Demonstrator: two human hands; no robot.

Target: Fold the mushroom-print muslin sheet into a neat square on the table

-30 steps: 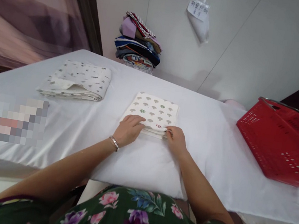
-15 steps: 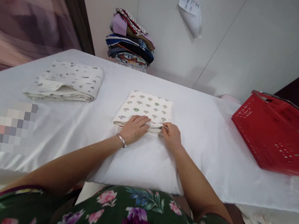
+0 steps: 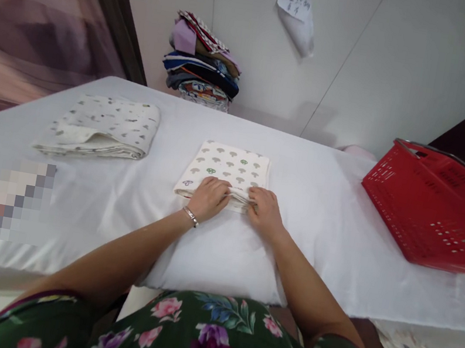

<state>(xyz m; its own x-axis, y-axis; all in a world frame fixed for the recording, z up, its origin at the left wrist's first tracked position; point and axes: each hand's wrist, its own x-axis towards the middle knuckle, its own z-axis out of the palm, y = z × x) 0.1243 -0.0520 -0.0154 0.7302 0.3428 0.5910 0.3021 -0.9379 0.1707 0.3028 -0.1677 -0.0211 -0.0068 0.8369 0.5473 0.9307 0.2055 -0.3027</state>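
Observation:
A folded white cloth point(image 3: 229, 164) printed with grey and green mushrooms lies flat on the white-covered table in front of me. At its near edge, my left hand point(image 3: 209, 200) has its fingers curled over the folded layers. To the right, my right hand point(image 3: 266, 208) grips the same edge, thumb below and fingers on top. Between the two hands the stacked layers of the fold show. My fingertips are partly hidden by the cloth.
Another folded white cloth point(image 3: 111, 127) with small grey prints rests at the left. A red plastic basket point(image 3: 436, 208) stands at the right. Behind the table's far edge rises a pile of folded fabrics point(image 3: 204, 62). A labelled plastic bag point(image 3: 295, 18) hangs on the wall.
My right hand has shifted slightly left along the near edge, its fingers now over the top. My left hand has hardly moved, and the cloth stays in place.

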